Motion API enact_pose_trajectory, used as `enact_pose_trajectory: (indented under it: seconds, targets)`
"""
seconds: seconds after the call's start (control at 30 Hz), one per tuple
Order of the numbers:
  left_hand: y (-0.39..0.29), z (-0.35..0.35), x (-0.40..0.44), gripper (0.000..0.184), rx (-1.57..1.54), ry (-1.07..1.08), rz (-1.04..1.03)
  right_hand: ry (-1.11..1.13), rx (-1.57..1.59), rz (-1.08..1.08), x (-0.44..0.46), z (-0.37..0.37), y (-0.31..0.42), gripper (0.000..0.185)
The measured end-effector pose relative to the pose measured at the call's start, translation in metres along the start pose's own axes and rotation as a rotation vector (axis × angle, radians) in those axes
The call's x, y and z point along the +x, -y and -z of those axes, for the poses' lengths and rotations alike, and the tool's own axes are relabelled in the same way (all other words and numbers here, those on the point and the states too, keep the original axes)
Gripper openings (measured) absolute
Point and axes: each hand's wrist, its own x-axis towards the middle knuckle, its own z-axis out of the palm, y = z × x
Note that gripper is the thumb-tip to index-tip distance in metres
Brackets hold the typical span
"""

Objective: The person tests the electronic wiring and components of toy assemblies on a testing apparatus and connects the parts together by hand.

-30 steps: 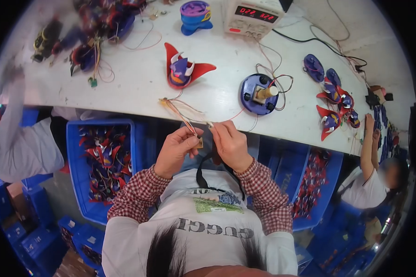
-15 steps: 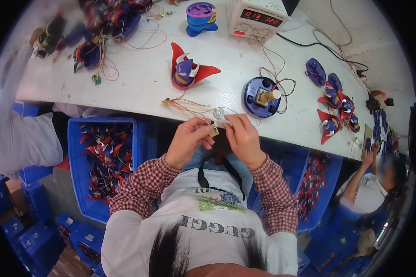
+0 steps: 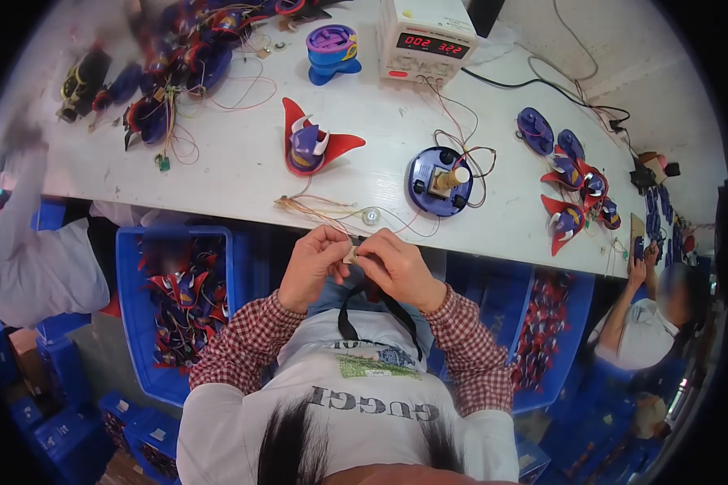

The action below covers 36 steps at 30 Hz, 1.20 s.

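Note:
My left hand (image 3: 314,265) pinches a small tan board (image 3: 350,255) with wires just off the table's front edge. Against the board's other side, my right hand (image 3: 398,269) has its fingers pressed together; anything between them is too small to tell. Thin wires (image 3: 319,213) run from the board onto the table. Just beyond my hands lies a small round silvery part (image 3: 370,216). A red and purple horned figure (image 3: 307,148) sits farther back, joined to wires. To its right is a round purple base (image 3: 440,181) with a tan knob on top.
A power supply (image 3: 426,42) and a blue-purple round toy (image 3: 332,53) stand at the back of the white table (image 3: 243,166). Figures are piled back left and right. Blue bins (image 3: 128,311) flank my lap. A person (image 3: 639,331) works at right; another person's sleeve (image 3: 52,263) shows at left.
My right hand has let go of the round silvery part, which now lies on the table, and has moved to the board in my left hand. The power supply's reading has dropped.

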Motion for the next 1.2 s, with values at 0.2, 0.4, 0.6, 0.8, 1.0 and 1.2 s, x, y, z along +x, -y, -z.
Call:
enact_pose_trajectory:
  seconds: [0.2,0.4,0.6,0.8,1.0,1.2]
  targets:
    - [0.009,0.002,-0.003,0.011,0.004,-0.039,-0.026,-0.059,-0.05,0.09,-0.008,-0.017,-0.009,0.014]
    - [0.011,0.004,-0.017,0.012,0.194,-0.089,-0.069,-0.116,-0.003,0.012,-0.016,-0.008,0.001,0.017]
    - [-0.042,-0.006,-0.034,0.034,1.044,0.056,-0.52,-0.548,-0.141,-0.229,-0.014,0.068,-0.003,0.037]
    - [-0.018,-0.073,0.108,0.094,1.357,0.286,-1.066,-0.528,-0.214,-0.224,0.023,0.085,-0.031,0.035]
    - [-0.001,-0.088,0.141,0.106,1.522,0.254,-0.936,-0.433,-0.406,-0.08,0.027,0.078,-0.058,0.029]
    - [-0.007,-0.095,0.141,0.108,1.544,0.228,-0.872,-0.573,-0.412,0.102,0.006,0.091,-0.039,0.02]
